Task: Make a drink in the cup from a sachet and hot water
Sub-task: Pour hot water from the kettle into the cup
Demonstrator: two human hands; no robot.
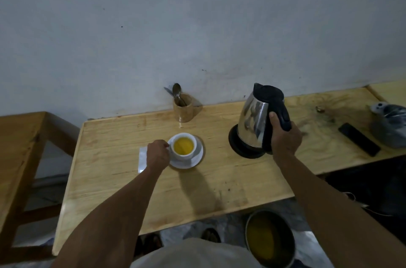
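Note:
A white cup (184, 146) filled with yellow liquid stands on a white saucer (195, 161) in the middle of the wooden table (123, 179). My left hand (157, 154) holds the cup's handle from the left. A white sachet (142, 159) lies flat on the table, partly under that hand. A steel kettle (254, 122) with a black lid sits slightly tilted on its black base (236, 146) to the right. My right hand (284, 135) is wrapped around the kettle's black handle.
A wooden holder (183, 109) with a spoon stands at the wall behind the cup. A black phone (359, 142) and a grey object (388, 125) lie at the far right. A metal pot (270, 239) with yellow liquid sits on the floor below the table's front edge. A wooden bench (19, 146) is to the left.

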